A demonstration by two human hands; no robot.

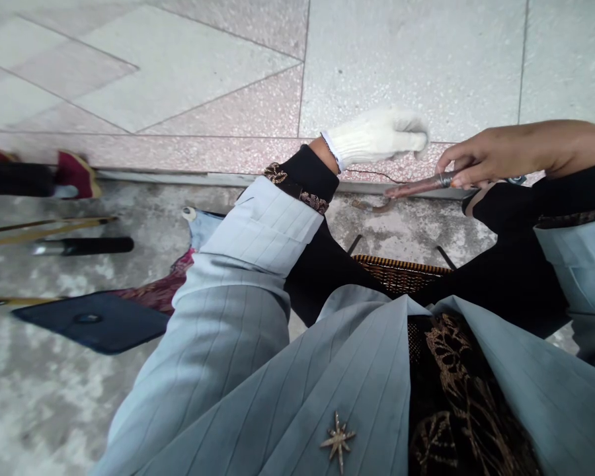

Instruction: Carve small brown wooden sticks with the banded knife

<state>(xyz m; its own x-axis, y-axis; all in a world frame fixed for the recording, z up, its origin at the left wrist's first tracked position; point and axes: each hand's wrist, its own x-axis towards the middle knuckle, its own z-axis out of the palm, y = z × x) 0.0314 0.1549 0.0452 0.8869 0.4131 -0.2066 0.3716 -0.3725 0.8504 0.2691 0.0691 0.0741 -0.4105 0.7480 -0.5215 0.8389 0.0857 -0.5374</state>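
Observation:
My left hand (381,135) wears a white knitted glove and reaches over the edge of the tiled floor. Its fingers are curled together, and whatever they may hold is hidden. Bare, my right hand (490,155) is closed round a reddish-brown stick-like handle (416,188), with wire wound about it near the fingertips. The handle points left, below the gloved hand and apart from it. A thin dark line, perhaps a wire, runs under the glove toward the handle. Beside the handle's tip is a curved brownish piece (374,206); whether they join I cannot tell.
A woven wicker seat or basket (401,274) shows between my black-clad legs. At left lie a dark blue cloth-like pad (99,320), a black-handled tool (96,246) and yellowish sticks (54,228). Another person's red shoe (75,175) rests by the tile edge (178,177).

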